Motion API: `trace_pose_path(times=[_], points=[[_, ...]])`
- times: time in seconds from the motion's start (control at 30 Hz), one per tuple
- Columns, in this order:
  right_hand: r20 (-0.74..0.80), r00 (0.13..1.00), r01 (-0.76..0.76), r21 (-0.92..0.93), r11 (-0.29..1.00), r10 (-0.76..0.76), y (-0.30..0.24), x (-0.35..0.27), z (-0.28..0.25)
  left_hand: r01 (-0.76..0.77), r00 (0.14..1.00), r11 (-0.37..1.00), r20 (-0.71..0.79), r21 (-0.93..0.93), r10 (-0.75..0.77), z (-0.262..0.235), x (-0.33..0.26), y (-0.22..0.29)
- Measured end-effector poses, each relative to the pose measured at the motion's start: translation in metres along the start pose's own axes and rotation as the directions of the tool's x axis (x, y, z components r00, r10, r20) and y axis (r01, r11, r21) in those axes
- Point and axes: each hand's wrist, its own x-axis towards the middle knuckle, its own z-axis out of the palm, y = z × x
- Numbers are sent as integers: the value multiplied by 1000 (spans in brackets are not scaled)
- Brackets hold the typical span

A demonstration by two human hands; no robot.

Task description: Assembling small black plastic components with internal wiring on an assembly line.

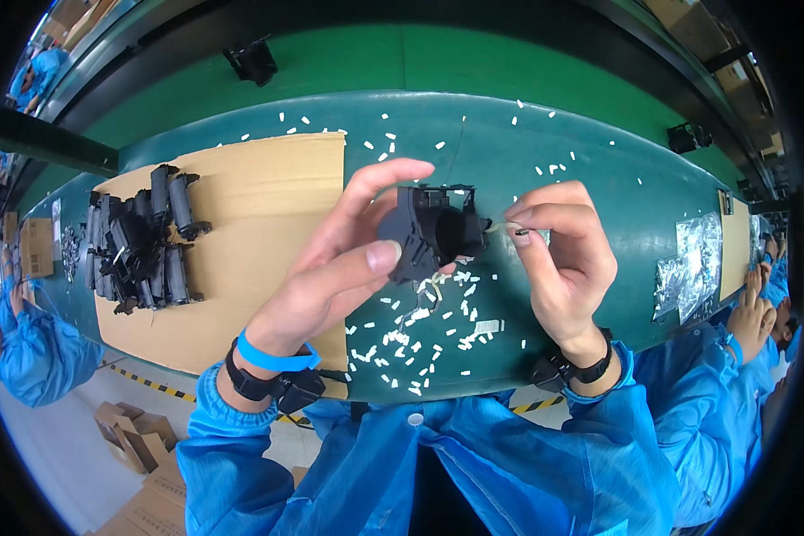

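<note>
My left hand (344, 250) is closed round a black plastic housing (424, 234), held above the table with its thumb on the near left side. From the housing's right side a short pale wire (500, 227) runs to my right hand (563, 250). The thumb and forefinger of that hand pinch the wire's end, where a small dark tip shows. Under the housing, more thin wire (433, 290) hangs toward the table. Many small white pieces (411, 348) lie scattered on the green table (500, 366) below both hands.
At the left, a pile of black plastic parts (143, 237) rests on a cardboard sheet (268, 205). Clear plastic bags (692, 263) lie at the right. A green conveyor (348, 62) beyond the table carries a black part (252, 61). Co-workers in blue sit on both sides.
</note>
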Motion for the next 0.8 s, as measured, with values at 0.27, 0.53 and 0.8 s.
trace_pose_path(times=[0.27, 0.53, 0.8], points=[[107, 994, 29, -78, 997, -21, -2, 5, -4, -8, 999, 998, 38, -62, 10, -5, 3, 3], [36, 975, -224, 98, 970, 221, 0, -1, 11, -24, 998, 988, 50, -150, 32, -6, 6, 1], [305, 828, -557, 366, 745, 470, -8, -7, 5, 18, 996, 995, 83, -95, -11, -11, 2, -1]])
